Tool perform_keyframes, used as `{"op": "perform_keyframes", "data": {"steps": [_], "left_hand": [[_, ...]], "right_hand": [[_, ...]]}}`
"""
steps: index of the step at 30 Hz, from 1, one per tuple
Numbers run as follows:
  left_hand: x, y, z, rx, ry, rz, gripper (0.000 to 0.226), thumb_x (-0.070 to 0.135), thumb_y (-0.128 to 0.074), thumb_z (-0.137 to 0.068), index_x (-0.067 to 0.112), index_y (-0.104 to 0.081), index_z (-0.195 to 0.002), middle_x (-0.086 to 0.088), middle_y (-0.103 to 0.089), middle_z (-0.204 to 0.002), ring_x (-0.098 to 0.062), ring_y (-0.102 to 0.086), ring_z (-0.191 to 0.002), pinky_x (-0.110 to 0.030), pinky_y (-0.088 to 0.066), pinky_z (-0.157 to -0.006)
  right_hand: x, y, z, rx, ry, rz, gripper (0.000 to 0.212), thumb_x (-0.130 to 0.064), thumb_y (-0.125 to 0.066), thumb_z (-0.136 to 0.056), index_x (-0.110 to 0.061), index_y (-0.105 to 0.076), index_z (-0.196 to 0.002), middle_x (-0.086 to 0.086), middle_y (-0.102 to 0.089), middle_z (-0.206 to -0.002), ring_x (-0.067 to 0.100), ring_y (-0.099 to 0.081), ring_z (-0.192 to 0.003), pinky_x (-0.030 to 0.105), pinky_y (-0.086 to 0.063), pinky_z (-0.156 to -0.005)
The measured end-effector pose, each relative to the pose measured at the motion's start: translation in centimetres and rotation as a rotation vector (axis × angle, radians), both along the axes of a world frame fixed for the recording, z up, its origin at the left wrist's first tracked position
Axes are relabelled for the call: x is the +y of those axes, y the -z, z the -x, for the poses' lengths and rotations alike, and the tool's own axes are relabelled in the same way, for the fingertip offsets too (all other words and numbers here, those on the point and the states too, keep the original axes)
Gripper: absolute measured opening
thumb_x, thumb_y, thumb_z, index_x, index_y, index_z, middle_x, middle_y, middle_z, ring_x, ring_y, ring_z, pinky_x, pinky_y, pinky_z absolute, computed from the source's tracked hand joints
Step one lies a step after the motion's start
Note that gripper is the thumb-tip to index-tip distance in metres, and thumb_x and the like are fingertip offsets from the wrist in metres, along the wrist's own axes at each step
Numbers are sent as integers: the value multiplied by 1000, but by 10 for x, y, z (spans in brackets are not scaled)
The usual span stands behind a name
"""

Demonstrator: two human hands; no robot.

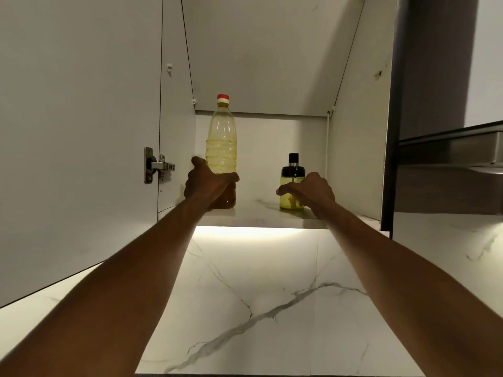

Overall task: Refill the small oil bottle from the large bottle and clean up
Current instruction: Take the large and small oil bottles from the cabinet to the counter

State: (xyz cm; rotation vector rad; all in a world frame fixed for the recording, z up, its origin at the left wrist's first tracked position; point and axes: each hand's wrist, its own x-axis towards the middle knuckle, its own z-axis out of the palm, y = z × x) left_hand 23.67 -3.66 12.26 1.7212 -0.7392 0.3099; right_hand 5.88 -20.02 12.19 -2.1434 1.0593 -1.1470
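Note:
A tall clear plastic bottle of yellow oil [221,142] with a red and white cap stands upright at the left of an open wall cupboard's shelf [258,213]. My left hand [206,183] is wrapped around its lower part. To the right stands a small glass oil bottle [291,175] with a black top, holding yellow oil. My right hand [310,190] is curled around its right side, with the thumb across the front of the glass.
The cupboard door [79,131] hangs open on the left, its metal hinge [156,165] beside my left hand. A dark panel and a steel range hood [449,151] are on the right. A lit marble backsplash [272,295] lies below the shelf.

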Motion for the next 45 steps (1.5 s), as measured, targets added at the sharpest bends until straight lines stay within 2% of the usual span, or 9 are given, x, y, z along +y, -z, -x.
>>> {"op": "perform_keyframes", "data": {"steps": [10, 15, 21, 24, 28, 33, 38, 42, 45], "left_hand": [[44, 6, 53, -72, -71, 75, 90, 57, -88, -63, 26, -44, -135, 2, -66, -120, -25, -67, -100, -38, -54, -85], [89, 14, 105, -135, -15, 119, 91, 59, -89, -58, 31, -46, -133, 6, -69, -117, -22, -69, -101, -41, -57, -89], [145, 50, 174, -149, 33, 77, 97, 69, -82, -51, 33, -45, -133, 10, -65, -114, -22, -67, -103, -47, -58, -93], [169, 82, 201, -118, 50, 48, 96, 72, -81, -49, 36, -46, -131, 14, -64, -112, -21, -68, -104, -49, -58, -94], [193, 135, 232, -66, 73, 16, 94, 72, -83, -48, 37, -47, -127, 12, -68, -112, -19, -69, -102, -44, -59, -91], [212, 211, 261, -31, 134, -57, 84, 55, -93, -67, 32, -42, -130, 13, -63, -115, -16, -67, -102, -37, -58, -87], [219, 287, 269, 45, 131, -116, 83, 48, -96, -60, 31, -44, -123, 9, -68, -108, -12, -71, -92, -39, -62, -82], [218, 344, 265, 73, 172, -112, 82, 42, -97, -62, 28, -46, -124, 10, -68, -109, 2, -67, -92, -22, -59, -78], [215, 382, 255, 101, 197, -131, 82, 39, -97, -65, 26, -45, -126, 10, -68, -109, 2, -68, -93, -9, -53, -72]], "right_hand": [[33, -5, 46, -81, -40, 80, 65, -57, -91, -61, -15, -68, -105, 2, -72, -95, 19, -69, -80, 29, -49, -63], [76, -2, 95, -157, -181, 89, 49, -49, -93, -67, -23, -63, -95, 0, -71, -93, 21, -71, -88, 44, -62, -85], [143, 19, 158, -173, -323, 35, 44, -38, -92, -74, -21, -61, -100, -9, -65, -88, 8, -65, -83, 26, -52, -68], [168, 49, 186, -127, -320, 40, 52, -38, -91, -75, -17, -60, -112, -8, -64, -93, 6, -60, -81, 22, -48, -66], [194, 101, 217, -68, -265, 49, 77, -48, -92, -72, -12, -63, -133, 4, -71, -122, 22, -68, -105, 37, -59, -88], [222, 175, 244, -4, -238, 62, 71, -57, -87, -74, -16, -63, -127, -1, -71, -111, 18, -68, -94, 29, -51, -78], [232, 245, 251, -5, -241, -22, 66, -52, -91, -71, -17, -65, -120, -3, -71, -106, 18, -69, -91, 29, -52, -79], [226, 304, 244, 24, -231, -71, 67, -47, -92, -70, -14, -66, -121, -1, -74, -108, 17, -71, -92, 29, -55, -80], [216, 345, 235, 60, -210, -108, 66, -46, -93, -70, -14, -65, -120, -1, -74, -109, 16, -69, -91, 29, -54, -80]]}}
